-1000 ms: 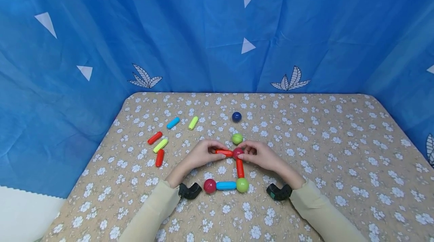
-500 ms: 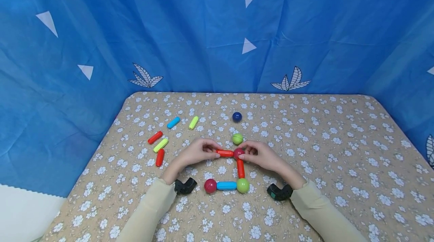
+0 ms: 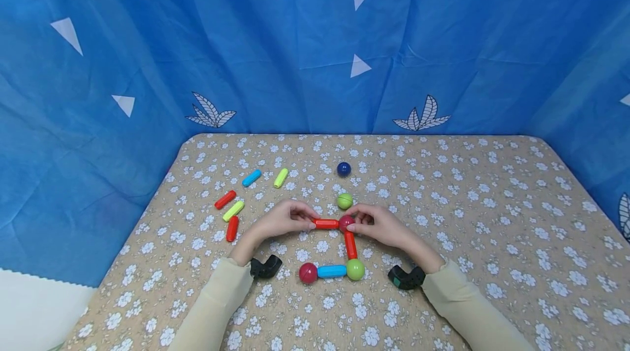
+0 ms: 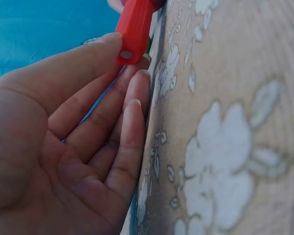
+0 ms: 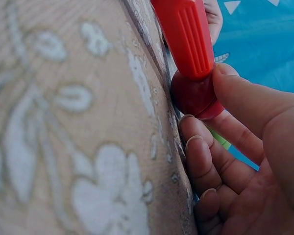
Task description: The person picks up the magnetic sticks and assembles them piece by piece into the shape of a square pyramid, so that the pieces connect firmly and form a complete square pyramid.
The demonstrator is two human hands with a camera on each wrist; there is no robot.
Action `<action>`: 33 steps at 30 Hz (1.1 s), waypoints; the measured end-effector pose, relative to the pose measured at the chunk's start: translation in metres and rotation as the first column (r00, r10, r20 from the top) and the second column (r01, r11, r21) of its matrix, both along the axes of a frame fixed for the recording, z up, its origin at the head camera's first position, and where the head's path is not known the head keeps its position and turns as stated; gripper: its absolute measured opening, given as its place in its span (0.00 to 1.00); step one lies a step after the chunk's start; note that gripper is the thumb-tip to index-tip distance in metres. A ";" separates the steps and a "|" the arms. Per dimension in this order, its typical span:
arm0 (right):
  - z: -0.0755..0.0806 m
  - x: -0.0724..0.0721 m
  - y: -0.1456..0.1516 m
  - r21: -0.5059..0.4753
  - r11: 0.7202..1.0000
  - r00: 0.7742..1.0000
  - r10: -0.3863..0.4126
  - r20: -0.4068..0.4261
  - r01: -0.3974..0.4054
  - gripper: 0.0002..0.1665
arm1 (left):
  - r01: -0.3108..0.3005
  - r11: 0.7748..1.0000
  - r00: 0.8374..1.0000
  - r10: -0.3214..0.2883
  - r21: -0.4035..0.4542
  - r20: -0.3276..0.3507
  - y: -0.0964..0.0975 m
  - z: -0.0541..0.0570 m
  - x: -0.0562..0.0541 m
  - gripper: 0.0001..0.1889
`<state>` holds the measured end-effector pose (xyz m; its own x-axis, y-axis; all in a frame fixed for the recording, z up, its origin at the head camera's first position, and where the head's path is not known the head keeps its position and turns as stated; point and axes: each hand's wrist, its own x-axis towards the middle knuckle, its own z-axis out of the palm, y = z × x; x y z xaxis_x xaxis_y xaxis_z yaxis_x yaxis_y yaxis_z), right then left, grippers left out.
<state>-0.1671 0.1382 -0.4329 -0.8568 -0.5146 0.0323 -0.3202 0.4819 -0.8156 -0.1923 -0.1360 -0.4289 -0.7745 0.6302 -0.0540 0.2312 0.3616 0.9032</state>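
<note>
Two red rods meet at a magenta-red ball (image 3: 346, 223) in the head view. My right hand (image 3: 379, 225) pinches this ball between thumb and fingers. Out to the left runs one red rod (image 3: 326, 224), its free end between the thumb and fingertips of my left hand (image 3: 283, 220). In the left wrist view, the rod's end (image 4: 133, 41) shows a small round grey spot. The other red rod (image 3: 350, 245) leads toward me to a green ball (image 3: 355, 269). From there a blue rod (image 3: 332, 271) joins a second magenta-red ball (image 3: 308, 273).
Just beyond my hands lies a loose green ball (image 3: 344, 201), with a dark blue ball (image 3: 343, 169) farther back. Several loose rods lie to the left, among them a yellow-green rod (image 3: 281, 177) and a blue rod (image 3: 251, 178). Blue curtains (image 3: 295, 39) surround the flowered tablecloth (image 3: 492, 203).
My left hand has slid left along the red rod to its outer end. The near green ball, blue rod and second magenta-red ball have swung slightly right. My right hand stays on its ball.
</note>
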 end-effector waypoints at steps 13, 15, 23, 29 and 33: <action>-0.001 -0.001 0.003 0.003 1.000 1.000 0.013 -0.008 -0.013 0.16 | -0.025 0.994 0.999 0.030 0.106 -0.044 0.012 0.003 -0.018 0.19; -0.001 -0.001 0.003 -0.002 1.000 1.000 0.021 -0.003 -0.021 0.16 | -0.005 0.992 0.999 0.010 0.125 -0.042 0.018 0.003 -0.025 0.21; 0.000 -0.002 0.005 -0.023 0.999 0.999 0.039 -0.008 -0.039 0.15 | 0.220 0.975 0.966 -0.218 0.003 -0.140 0.043 0.012 -0.042 0.28; -0.002 0.001 0.005 -0.035 0.998 0.998 0.057 -0.012 -0.057 0.14 | 0.268 0.961 0.950 -0.275 -0.067 -0.149 0.053 0.013 -0.040 0.28; -0.003 0.002 0.005 -0.037 0.998 0.998 0.059 -0.008 -0.059 0.14 | 0.266 0.962 0.949 -0.273 -0.063 -0.159 0.056 0.009 -0.041 0.26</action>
